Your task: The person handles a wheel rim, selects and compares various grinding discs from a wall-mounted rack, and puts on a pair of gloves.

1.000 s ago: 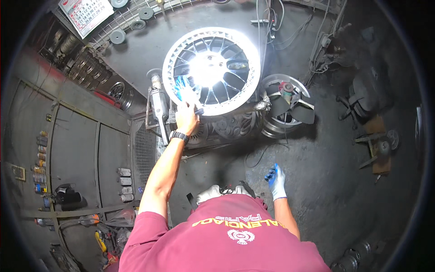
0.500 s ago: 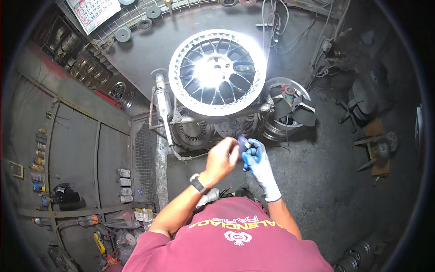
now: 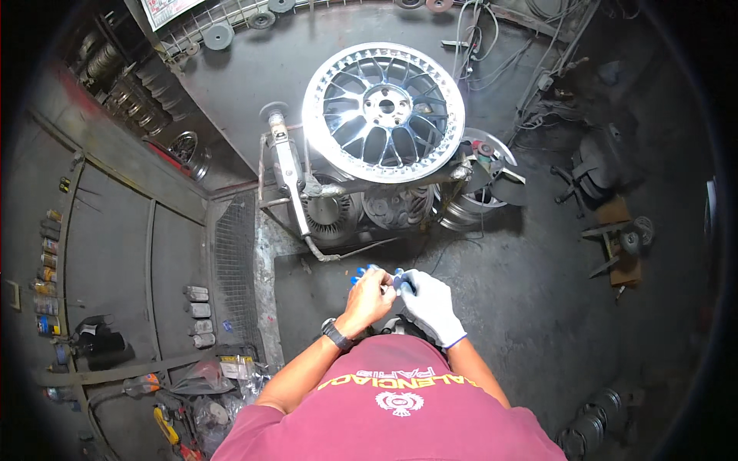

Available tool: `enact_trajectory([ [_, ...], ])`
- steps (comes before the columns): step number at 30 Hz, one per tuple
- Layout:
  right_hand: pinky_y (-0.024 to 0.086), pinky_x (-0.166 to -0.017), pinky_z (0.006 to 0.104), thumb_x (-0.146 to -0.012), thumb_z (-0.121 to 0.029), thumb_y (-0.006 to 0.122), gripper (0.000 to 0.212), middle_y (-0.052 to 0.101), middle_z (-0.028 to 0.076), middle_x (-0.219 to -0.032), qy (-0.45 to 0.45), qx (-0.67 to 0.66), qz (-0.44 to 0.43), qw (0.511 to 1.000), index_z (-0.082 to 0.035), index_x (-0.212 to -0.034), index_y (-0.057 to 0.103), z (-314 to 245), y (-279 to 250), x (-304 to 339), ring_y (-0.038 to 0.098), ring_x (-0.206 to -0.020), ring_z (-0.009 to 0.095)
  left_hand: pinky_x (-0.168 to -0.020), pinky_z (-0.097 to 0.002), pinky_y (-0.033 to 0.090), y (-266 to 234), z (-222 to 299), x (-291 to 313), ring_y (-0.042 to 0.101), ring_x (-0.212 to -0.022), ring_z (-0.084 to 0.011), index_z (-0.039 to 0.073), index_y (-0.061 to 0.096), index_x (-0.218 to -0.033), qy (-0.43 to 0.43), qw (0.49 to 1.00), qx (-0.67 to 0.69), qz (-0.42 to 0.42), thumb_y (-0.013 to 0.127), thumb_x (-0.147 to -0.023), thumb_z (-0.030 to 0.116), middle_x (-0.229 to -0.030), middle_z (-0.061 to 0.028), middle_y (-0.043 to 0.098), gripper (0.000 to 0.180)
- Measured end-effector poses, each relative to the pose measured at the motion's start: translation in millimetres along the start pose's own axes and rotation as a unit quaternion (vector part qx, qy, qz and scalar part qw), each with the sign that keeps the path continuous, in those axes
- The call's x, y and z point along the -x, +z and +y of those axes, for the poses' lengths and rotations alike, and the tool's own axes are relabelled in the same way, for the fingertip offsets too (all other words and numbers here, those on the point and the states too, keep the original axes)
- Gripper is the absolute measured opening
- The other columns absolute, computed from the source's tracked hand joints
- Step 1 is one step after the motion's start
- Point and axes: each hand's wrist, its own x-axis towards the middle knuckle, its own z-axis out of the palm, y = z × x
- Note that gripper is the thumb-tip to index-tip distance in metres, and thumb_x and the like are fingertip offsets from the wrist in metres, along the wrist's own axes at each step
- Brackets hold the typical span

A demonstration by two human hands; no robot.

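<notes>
My bare left hand (image 3: 367, 300), with a dark watch (image 3: 335, 333) on its wrist, is bent closed in front of my shirt. My right hand (image 3: 430, 301) wears a white glove with blue finger coating and meets it, fingers curled in. Between the two lies a small dark bluish thing (image 3: 397, 282), too small to name. Blue fingertips (image 3: 357, 278) poke out beyond the left hand; whether they belong to the right glove or another one is unclear. Farther off, a shiny multi-spoke wheel rim (image 3: 372, 102) rests face up on a metal stand.
A long power tool with a disc (image 3: 286, 161) hangs left of the rim on the stand's frame (image 3: 327, 256). More wheels (image 3: 469, 211) lie below and to the right. Spray cans (image 3: 198, 310) line the left wall. Cables (image 3: 477, 54) hang at the back right.
Both hands have come nearer my body and slightly left, still together. The view has shifted a little, and the strong glare on the rim has faded.
</notes>
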Motion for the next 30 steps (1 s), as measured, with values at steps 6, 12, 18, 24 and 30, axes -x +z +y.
enact_trajectory([
  [6, 0.054, -0.069, 0.045, -0.087, -0.022, 0.061, 0.023, 0.07, 0.013, -0.092, -0.026, -0.053, 0.049, 0.997, -0.01, -0.106, 0.061, -23, 50, 9, 0.068, -0.081, 0.036, -0.095, -0.0436, 0.05, -50, 25, 19, 0.058, -0.116, -0.0363, 0.004, 0.058, -0.125, 0.082, 0.99, 0.102, 0.043, 0.072, -0.086, 0.026, -0.132, -0.0188, 0.049, 0.047],
  [12, 0.054, -0.07, 0.0402, -0.088, -0.019, 0.061, 0.021, 0.068, 0.011, -0.096, -0.091, -0.056, 0.056, 0.993, -0.009, -0.107, 0.061, -63, 63, 18, 0.068, -0.088, 0.032, -0.116, -0.0529, 0.028, -59, 9, 31, 0.024, -0.145, -0.0468, 0.009, 0.038, -0.149, 0.063, 0.983, 0.165, -0.046, 0.07, -0.089, 0.039, -0.158, -0.0306, 0.013, 0.074],
  [18, 0.052, -0.069, 0.0444, -0.092, -0.022, 0.062, 0.024, 0.068, 0.019, -0.094, 0.003, -0.178, 0.06, 0.982, -0.006, -0.109, 0.059, -82, 68, 21, 0.068, -0.084, 0.038, -0.119, -0.0542, 0.023, -63, -20, 45, 0.018, -0.146, -0.0513, 0.012, 0.023, -0.157, 0.077, 0.981, 0.174, -0.029, 0.07, -0.089, 0.04, -0.161, -0.0285, -0.012, 0.088],
  [24, 0.054, -0.075, 0.0413, -0.091, -0.024, 0.064, 0.027, 0.07, 0.014, -0.096, 0.061, -0.129, 0.166, 0.976, -0.009, -0.114, 0.062, -71, 59, 8, 0.07, -0.087, 0.034, -0.12, -0.0504, 0.023, -82, -2, 71, 0.007, -0.149, -0.0488, 0.011, 0.01, -0.16, 0.26, 0.951, 0.05, -0.162, 0.07, -0.088, 0.046, -0.162, -0.0268, -0.011, 0.099],
  [30, 0.054, -0.077, 0.0398, -0.094, -0.017, 0.058, 0.02, 0.069, 0.015, -0.095, 0.067, -0.105, 0.199, 0.972, -0.007, -0.111, 0.062, -68, 75, 4, 0.07, -0.086, 0.032, -0.109, -0.0448, 0.039, -86, -19, 79, 0.043, -0.133, -0.0422, 0.003, 0.034, -0.149, 0.113, 0.973, 0.178, -0.097, 0.065, -0.093, 0.039, -0.144, -0.0249, 0.04, 0.074],
])
